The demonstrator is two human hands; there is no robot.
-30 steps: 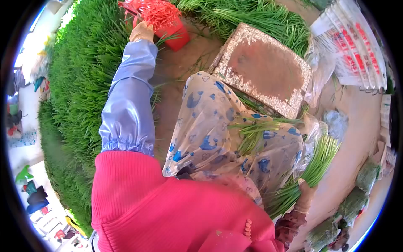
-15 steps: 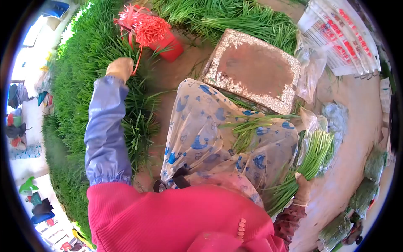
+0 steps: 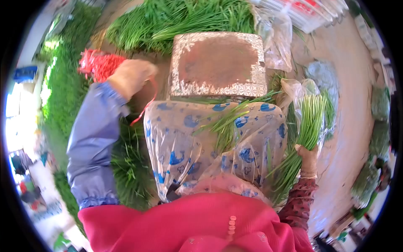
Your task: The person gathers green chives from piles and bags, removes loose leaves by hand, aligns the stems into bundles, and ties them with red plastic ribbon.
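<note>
My right hand [image 3: 308, 158] is wrapped around a bunch of long green chives [image 3: 311, 119], at the right beside my covered lap. The pale cut ends point away from me, and the leaves trail back toward my body. My left hand [image 3: 133, 76] is closed on a thin red plastic strip [image 3: 152, 97], which dangles below the fingers in a curve. Just left of that hand sits a mass of red strips [image 3: 98, 65], partly hidden by it. A few loose chives [image 3: 228, 130] lie on the patterned plastic sheet [image 3: 193, 147] over my lap.
A worn board with a white patterned border [image 3: 218, 63] stands in front of my knees. Behind it lies a heap of chives [image 3: 189, 21]. Clear plastic bags [image 3: 275, 40] and a white crate [image 3: 312, 12] are at the right. More greens [image 3: 63, 109] line the left.
My left hand has moved from the greens toward the middle, carrying the red strip past the red bundle. My right hand still grips the chives. The view has turned.
</note>
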